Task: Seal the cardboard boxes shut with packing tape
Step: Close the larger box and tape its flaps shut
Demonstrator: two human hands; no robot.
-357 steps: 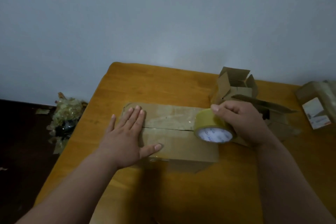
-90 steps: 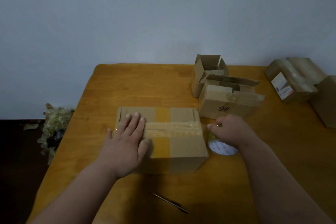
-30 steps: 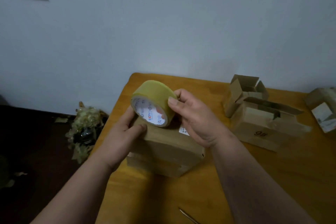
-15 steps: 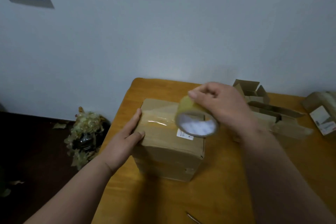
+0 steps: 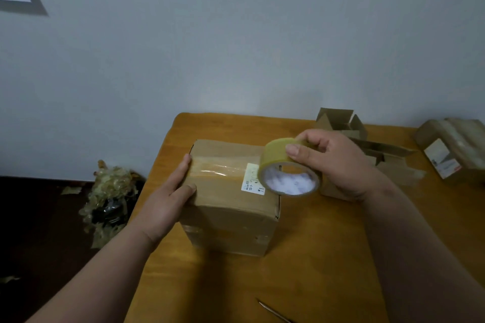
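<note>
- Step in hand: a strip of tape is being laid across the top face of the cardboard box [image 5: 231,191], which is standing near the left end of the wooden table [image 5: 315,270]. A glossy band is already showing on that face, running from the left edge toward a white label [image 5: 253,183].
- Right hand [image 5: 338,162]: fingers and thumb are curling round the tape roll [image 5: 287,166], holding it over the box's right edge, beside the label.
- Left hand [image 5: 168,196]: it is bracing the box's left side, fingers lying straight along the upper edge and the thumb resting on the top face.
- Next move, as judged: the roll is needing to be drawn down past the right edge, the strip pressed flat, then cut. A slender metal tool [image 5: 273,313] is lying at the near table edge; its type is not determinable.
- Containers: two open boxes [image 5: 367,144] are waiting behind the right hand, flaps up, contents not visible. A wrapped parcel [image 5: 454,149] is sitting far right.
- Off-table: crumpled tape waste [image 5: 110,199] is lying on the floor.
</note>
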